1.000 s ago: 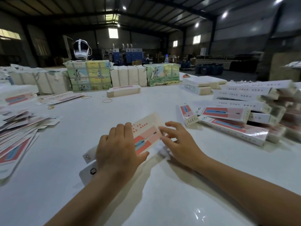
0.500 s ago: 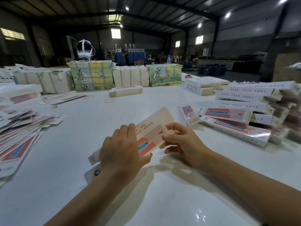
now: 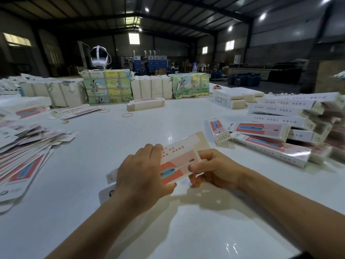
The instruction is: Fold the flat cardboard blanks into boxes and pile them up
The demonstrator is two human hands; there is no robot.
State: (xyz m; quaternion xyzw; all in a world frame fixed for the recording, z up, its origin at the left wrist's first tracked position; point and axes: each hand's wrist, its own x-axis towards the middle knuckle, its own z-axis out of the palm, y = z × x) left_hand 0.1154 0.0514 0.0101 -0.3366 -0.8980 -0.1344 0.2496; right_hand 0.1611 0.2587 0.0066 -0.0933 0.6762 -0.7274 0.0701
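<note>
A flat cardboard blank [image 3: 179,157], pink and red with a blue picture, is held tilted above the white table [image 3: 130,131] in the middle of the view. My left hand [image 3: 141,176] grips its near left part, fingers over the top and thumb under the front edge. My right hand [image 3: 212,170] pinches its right end with the thumb on the printed face. White tabs of the blank stick out left of my left hand. A heap of flat blanks [image 3: 20,156] lies at the left. Folded boxes [image 3: 280,131] are piled at the right.
Wrapped bundles [image 3: 106,86] stand in a row along the far side of the table. One folded box [image 3: 145,104] and rubber bands [image 3: 127,115] lie in front of them. More white boxes [image 3: 231,98] sit at the far right.
Both hands have lifted the blank off the table and tilted its far end up. My right hand went from lying flat on it to pinching its right end.
</note>
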